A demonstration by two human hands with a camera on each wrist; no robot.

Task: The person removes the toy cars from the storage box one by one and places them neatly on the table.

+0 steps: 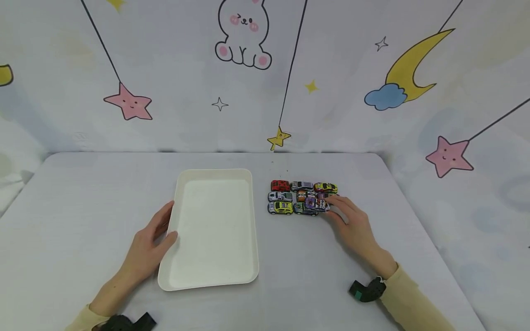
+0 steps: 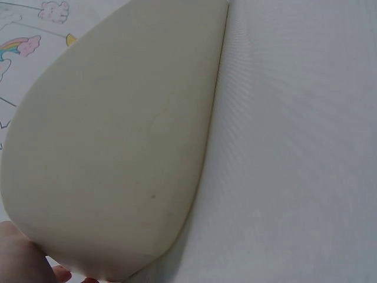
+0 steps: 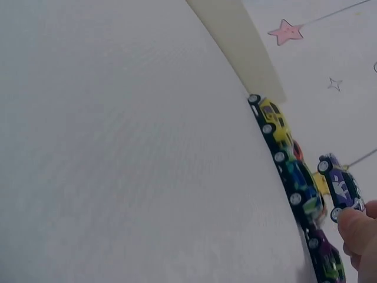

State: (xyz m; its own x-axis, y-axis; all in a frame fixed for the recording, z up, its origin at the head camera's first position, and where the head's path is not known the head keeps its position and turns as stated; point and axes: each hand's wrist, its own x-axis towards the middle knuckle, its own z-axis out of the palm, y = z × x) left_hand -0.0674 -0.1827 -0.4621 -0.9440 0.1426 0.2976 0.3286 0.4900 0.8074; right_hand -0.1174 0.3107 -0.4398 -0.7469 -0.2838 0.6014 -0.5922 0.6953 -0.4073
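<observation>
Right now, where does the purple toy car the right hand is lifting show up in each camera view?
Head: the purple toy car is at the right end of the car cluster, tilted up at the right hand's fingers.
Left wrist: not in view; only the white tray and table.
Right wrist: purple toy car at the right edge, raised above the row, pinched by fingers.
Shared landmark: the white tray.

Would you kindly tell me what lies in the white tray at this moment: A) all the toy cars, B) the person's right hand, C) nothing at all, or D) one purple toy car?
C: the white tray shows only its bare inside, while the toy cars sit grouped on the table to its right, with the right hand at them and the left hand on the tray's edge.
</observation>
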